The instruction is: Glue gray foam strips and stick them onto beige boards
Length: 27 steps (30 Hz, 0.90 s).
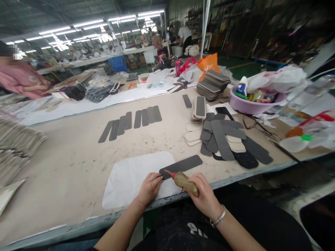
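My right hand (201,193) is wrapped round a squeeze bottle (183,182), yellowish-brown with a red nozzle. The nozzle tip points left, over the near end of a dark grey strip (184,164) with rounded ends. That end of the strip is pinched by my left hand (151,188), fingers closed at its edge. Under the strip and my left hand lies a white sheet (128,177) with rounded corners. Whether the nozzle touches the strip, I cannot tell.
Several dark strips (120,125) lie in rows beyond the sheet. To the right are a heap of dark and cream pieces (222,136), stacked pieces (213,85) and a purple basin (255,104). Layered sheets (15,150) stand left. A person in pink (24,78) is across the table.
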Tool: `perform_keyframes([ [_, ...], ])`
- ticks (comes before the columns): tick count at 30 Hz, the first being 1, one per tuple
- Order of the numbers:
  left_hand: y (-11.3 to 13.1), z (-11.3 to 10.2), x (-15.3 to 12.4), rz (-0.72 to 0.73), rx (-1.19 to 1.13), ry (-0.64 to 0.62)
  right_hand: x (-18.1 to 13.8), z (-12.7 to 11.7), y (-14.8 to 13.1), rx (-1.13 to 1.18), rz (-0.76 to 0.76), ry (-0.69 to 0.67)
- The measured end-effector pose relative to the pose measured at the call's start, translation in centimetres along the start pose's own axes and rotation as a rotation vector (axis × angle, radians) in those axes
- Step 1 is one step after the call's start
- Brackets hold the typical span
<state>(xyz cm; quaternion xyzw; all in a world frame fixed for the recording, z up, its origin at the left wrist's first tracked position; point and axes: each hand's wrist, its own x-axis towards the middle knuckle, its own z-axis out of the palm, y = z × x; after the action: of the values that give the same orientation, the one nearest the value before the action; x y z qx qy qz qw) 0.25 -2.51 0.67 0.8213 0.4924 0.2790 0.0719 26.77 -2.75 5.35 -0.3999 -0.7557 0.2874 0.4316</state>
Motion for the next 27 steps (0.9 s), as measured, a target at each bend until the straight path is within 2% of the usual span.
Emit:
perform_keyframes([
  [7,0.0,-0.1,-0.1,-0.006,-0.007,-0.02,0.9,1.7,-0.4,0.01,0.008,-0.104],
  [13,-0.1,0.0,0.0,-0.003,0.007,-0.02,0.6,1.8,-0.1,-0.044,0.032,-0.122],
  [18,-0.5,0.5,-0.3,0.007,-0.02,-0.008,-0.2,0.3,1.1,-0.118,0.049,-0.031],
  [27,-0.6,0.5,-0.1,0.02,-0.015,0.018,-1.3,-4.3,4.6,-0.355,0.12,0.22],
])
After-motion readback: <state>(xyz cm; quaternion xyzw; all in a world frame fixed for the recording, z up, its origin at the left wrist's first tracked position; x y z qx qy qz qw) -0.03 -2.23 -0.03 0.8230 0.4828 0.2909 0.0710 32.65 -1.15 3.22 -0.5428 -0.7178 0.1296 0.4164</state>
